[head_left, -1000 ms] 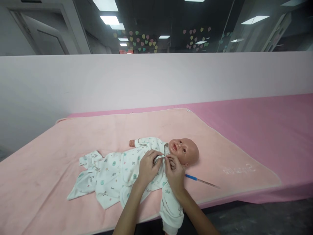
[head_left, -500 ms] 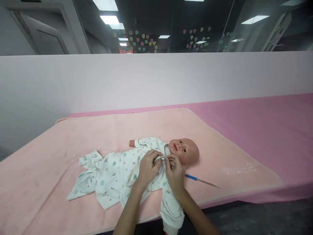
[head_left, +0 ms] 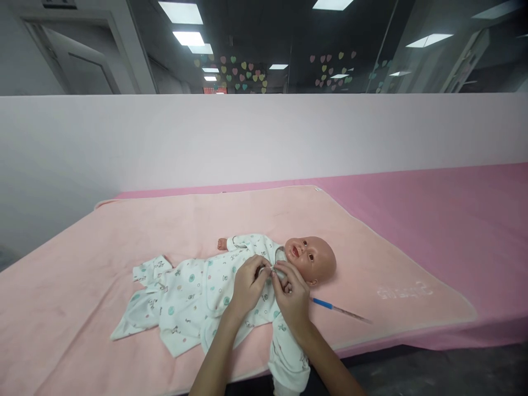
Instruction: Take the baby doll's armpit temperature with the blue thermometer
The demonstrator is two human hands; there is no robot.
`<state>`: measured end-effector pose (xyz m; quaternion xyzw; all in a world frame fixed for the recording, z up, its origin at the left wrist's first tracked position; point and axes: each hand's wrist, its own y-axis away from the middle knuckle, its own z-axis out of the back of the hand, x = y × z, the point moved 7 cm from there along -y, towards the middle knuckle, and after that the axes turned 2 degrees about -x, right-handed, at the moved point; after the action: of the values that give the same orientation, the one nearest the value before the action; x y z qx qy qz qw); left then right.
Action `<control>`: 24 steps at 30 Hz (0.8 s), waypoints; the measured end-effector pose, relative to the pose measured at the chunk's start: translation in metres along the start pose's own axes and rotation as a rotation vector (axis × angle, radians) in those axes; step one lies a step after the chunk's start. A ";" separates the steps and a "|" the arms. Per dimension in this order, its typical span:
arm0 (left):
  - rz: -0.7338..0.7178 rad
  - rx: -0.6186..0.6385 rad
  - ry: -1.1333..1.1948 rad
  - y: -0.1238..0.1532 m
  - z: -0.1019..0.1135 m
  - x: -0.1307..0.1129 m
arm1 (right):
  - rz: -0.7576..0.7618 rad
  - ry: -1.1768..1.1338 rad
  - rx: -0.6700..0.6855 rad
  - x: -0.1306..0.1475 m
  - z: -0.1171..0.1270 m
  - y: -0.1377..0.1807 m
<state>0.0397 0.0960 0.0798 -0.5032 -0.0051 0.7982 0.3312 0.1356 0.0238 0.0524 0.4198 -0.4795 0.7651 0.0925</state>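
Observation:
A baby doll (head_left: 312,257) lies on its back on a peach blanket (head_left: 124,231), head to the right. It wears a white printed romper (head_left: 193,291). My left hand (head_left: 246,285) and my right hand (head_left: 292,294) meet at the romper's collar just below the doll's chin. Both hands pinch the collar fabric with closed fingers. One doll hand (head_left: 223,243) sticks out of the far sleeve. The near sleeve hangs over the table's front edge.
A blue-tipped thin stick (head_left: 338,309), like a pen or syringe, lies on the blanket right of my right hand. The blanket lies on a pink table cover (head_left: 433,209). A pale wall panel (head_left: 264,137) runs behind the table.
My hands have drawn a little closer together at the collar, with the right hand shifting slightly left. The view has tilted a little. The doll has not moved.

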 end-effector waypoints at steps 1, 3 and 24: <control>0.009 -0.004 -0.002 0.000 0.000 0.001 | 0.005 0.014 0.007 0.000 -0.001 0.000; 0.028 -0.013 0.005 -0.001 0.001 0.002 | 0.008 0.038 0.021 -0.002 -0.003 0.001; -0.175 -0.089 -0.271 0.030 0.002 -0.006 | 0.027 0.063 -0.045 -0.001 0.006 -0.001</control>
<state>0.0243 0.0703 0.0755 -0.4027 -0.1288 0.8259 0.3731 0.1400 0.0197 0.0533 0.3868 -0.4990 0.7682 0.1063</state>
